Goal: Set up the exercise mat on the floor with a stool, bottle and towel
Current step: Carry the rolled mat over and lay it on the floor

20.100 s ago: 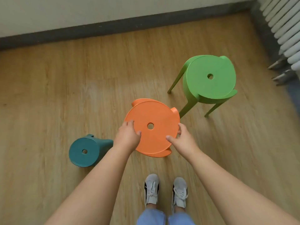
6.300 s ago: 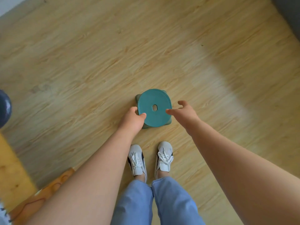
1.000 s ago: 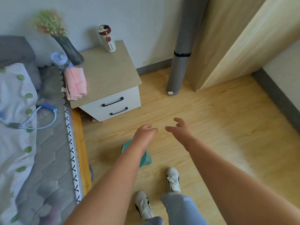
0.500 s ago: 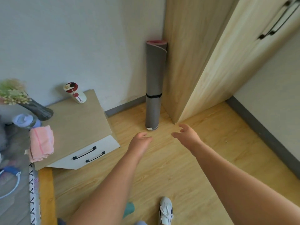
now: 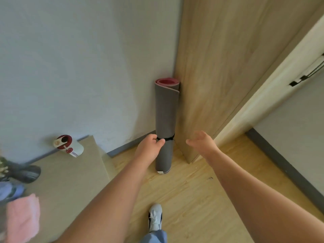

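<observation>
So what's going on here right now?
A person is reaching for the rolled mat, which stands upright in the corner between the wall and a wooden cabinet. The left hand grips it at the black strap. The right hand is open beside the mat, not touching it. The bottle and pink towel sit untouched on the nightstand. No stool is in view.

— Access to the mat?
— It stood upright in the corner, wall behind, wardrobe panel close against its right. No passage behind or on that side.
— Left side?
— An open gap ran down to the floor. The left hand occupied it, thumb on the mat's front. The nightstand with bottle stood well left. The front approach was open; the right hand hovered there, fingers spread.
</observation>
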`<state>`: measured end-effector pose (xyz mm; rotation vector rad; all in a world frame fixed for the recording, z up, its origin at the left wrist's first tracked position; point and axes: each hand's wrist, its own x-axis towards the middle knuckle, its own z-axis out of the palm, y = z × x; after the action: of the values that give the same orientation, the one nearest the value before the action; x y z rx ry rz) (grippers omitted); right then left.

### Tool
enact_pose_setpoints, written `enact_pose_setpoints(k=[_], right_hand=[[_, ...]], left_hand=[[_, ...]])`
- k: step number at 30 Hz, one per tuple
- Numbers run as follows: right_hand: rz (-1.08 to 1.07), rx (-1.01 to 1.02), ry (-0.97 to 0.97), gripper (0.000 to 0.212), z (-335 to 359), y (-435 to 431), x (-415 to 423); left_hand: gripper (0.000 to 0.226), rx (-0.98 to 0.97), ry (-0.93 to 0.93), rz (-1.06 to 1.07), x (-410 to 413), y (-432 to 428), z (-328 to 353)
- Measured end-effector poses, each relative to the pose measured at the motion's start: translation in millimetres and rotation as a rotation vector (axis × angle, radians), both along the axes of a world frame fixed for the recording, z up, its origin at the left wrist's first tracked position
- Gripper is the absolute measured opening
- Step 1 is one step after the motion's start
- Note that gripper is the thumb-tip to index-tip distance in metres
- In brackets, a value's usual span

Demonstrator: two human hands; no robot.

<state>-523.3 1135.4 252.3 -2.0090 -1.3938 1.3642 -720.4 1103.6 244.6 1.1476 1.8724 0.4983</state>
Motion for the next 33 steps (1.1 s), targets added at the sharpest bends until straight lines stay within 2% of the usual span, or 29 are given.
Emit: enact_pose_setpoints(k=[9, 14, 18, 24, 28, 33], right_hand=[[-0.042, 0.026, -0.040, 0.065, 14, 114, -12], [0.025, 0.037, -0.017, 0.066, 0, 182, -29], [0.150, 0.123, -0.111, 0.067, -10, 234, -45], [0.480, 0.246, -0.360, 0.071, -20, 304, -61], [0.754, 0.230, -0.543, 0.077, -35, 329, -76], [0.885, 0.157, -0.613, 0.080, -50, 335, -80]], left_hand=[[0.053, 0.098, 0.151, -0.162, -12, 146, 25], [0.053, 0.164, 0.267, -0.213, -11, 209, 25], [0.051, 0.151, 0.368, -0.265, -10, 254, 15], [0.067, 0.094, 0.535, -0.442, -10, 316, -11], [0.070, -0.056, 0.577, -0.503, -9, 334, -29], [0.068, -0.180, 0.553, -0.590, -10, 324, -46]])
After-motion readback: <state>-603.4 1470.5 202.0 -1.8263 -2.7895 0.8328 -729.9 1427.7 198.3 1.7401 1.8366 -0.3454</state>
